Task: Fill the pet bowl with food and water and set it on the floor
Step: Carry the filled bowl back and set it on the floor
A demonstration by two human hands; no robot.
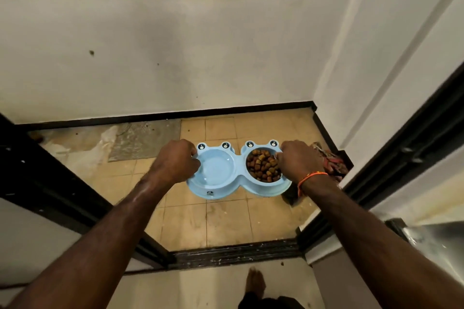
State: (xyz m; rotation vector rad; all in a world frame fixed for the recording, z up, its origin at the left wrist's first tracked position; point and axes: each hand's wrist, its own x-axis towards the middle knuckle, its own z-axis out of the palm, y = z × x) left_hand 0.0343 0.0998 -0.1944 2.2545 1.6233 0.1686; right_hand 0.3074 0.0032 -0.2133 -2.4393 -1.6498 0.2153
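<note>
Currently | pet bowl: level above tiled floor, water left, kibble right | your left hand and right hand: each grip clamped on an end rim, balancing against spills.

The bowl was held over the tiled floor, the left hand at its left end and the right hand at its right. Kibble lay in the right compartment; whether the left one held water could not be told. A mat lay behind and to the left, a cloth to the right against the wall, and a door track ran nearer the camera.
</note>
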